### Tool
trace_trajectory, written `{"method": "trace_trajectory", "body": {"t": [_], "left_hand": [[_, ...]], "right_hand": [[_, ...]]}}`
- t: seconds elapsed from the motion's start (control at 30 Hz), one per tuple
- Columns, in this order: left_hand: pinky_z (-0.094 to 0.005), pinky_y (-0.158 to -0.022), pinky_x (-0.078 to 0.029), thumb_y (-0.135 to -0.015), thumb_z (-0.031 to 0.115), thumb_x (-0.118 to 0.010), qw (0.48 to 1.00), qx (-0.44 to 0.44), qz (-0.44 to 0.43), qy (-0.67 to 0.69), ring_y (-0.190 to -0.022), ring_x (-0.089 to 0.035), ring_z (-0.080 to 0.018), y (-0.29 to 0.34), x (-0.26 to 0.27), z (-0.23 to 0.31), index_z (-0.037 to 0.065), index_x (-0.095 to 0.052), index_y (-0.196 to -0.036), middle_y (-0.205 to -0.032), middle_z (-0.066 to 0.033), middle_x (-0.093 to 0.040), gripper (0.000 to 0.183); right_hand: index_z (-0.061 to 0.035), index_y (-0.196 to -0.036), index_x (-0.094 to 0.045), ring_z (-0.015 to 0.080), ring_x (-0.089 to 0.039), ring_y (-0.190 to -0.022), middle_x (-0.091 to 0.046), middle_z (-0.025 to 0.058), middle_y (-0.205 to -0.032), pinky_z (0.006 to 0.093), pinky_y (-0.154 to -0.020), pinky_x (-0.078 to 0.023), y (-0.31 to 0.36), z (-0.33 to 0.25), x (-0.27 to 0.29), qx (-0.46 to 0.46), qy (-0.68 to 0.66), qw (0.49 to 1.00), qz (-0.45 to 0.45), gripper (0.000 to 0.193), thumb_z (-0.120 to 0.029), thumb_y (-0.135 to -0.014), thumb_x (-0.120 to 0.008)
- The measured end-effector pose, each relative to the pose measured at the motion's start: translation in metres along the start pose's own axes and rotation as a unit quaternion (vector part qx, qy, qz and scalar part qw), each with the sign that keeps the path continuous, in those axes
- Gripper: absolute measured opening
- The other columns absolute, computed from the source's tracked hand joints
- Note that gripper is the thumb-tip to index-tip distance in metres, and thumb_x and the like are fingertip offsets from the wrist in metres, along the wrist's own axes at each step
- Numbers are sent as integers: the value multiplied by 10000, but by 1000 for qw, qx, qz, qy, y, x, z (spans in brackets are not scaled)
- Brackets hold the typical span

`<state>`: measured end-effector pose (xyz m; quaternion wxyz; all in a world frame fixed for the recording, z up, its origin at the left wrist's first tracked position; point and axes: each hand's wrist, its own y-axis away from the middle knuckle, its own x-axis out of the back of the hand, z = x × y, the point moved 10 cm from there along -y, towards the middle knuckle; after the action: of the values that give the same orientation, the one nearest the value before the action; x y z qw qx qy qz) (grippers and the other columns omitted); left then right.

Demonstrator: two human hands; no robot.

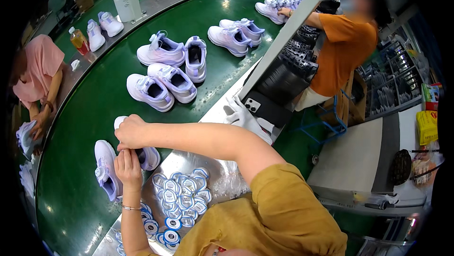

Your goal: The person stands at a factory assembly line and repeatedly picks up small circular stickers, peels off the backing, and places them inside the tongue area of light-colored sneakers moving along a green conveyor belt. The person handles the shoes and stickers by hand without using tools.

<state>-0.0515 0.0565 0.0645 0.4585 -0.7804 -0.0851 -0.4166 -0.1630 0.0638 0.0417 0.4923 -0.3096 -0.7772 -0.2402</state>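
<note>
My right hand (131,131) reaches across over a lavender-white sneaker (150,158), covering its middle; the toe and heel show on either side. Just below it, my left hand (127,166) has its fingers pressed together, their tips meeting my right hand at the shoe. Both hands are closed, and whatever they pinch is hidden behind the fingers. Beside them on the left stands another sneaker (106,168), upright with a round dial on its tongue. Close to my left wrist lies a heap of round white tags with blue rims (185,201) on a metal surface.
Several more sneakers (161,86) stand on the curved green conveyor (71,128). White gloves (246,118) and a black phone (269,112) lie right of my right arm. A white post (288,34) rises beyond. A person in orange (347,43) and others work around the belt.
</note>
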Motion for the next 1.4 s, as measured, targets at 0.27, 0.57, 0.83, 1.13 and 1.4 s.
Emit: {"method": "trace_trajectory", "body": {"t": [0.27, 0.57, 0.83, 1.13, 1.4], "left_hand": [[-393, -709, -491, -735, -7, -598, 1000, -21, 20, 5, -873, -596, -327, 0, 13, -9, -90, -612, -966, -1023, -188, -580, 246], [-356, -722, -471, -703, 54, -576, 1000, 20, 19, 15, -858, -582, -244, 9, 8, -4, -58, -613, -903, -933, -133, -571, 233], [-363, -727, -503, -696, 46, -591, 999, -5, 29, 38, -828, -594, -270, 12, 14, -12, -56, -630, -922, -931, -152, -583, 251], [-430, -742, -515, -769, -27, -565, 998, -10, 56, 34, -869, -592, -372, 38, -13, -9, -97, -608, -977, -998, -210, -596, 224], [-422, -764, -506, -787, -38, -545, 1000, 5, -16, 2, -902, -588, -369, 31, 11, -22, -103, -598, -1019, -1005, -217, -589, 246]], "right_hand": [[-58, -903, -668, 318, -635, -859, -653, 185, -889, 414, -721, -505, -7, -12, 8, 35, -41, 998, 29, 380, -413, -770, -632], [-46, -1002, -621, 315, -617, -851, -618, 168, -945, 405, -733, -480, 1, 5, -4, 19, -122, 992, -36, 309, -224, -752, -650], [-51, -1031, -634, 322, -613, -885, -631, 171, -925, 409, -762, -482, -10, -4, -16, 163, -185, 969, 34, 335, -237, -752, -621], [-76, -1039, -669, 315, -622, -913, -666, 146, -989, 386, -811, -488, -20, 0, -33, 160, -167, 973, -15, 399, -294, -708, -626], [-31, -789, -702, 333, -651, -790, -668, 191, -830, 422, -685, -513, -35, -19, -26, 78, -138, 986, 43, 376, -369, -628, -672]]}}
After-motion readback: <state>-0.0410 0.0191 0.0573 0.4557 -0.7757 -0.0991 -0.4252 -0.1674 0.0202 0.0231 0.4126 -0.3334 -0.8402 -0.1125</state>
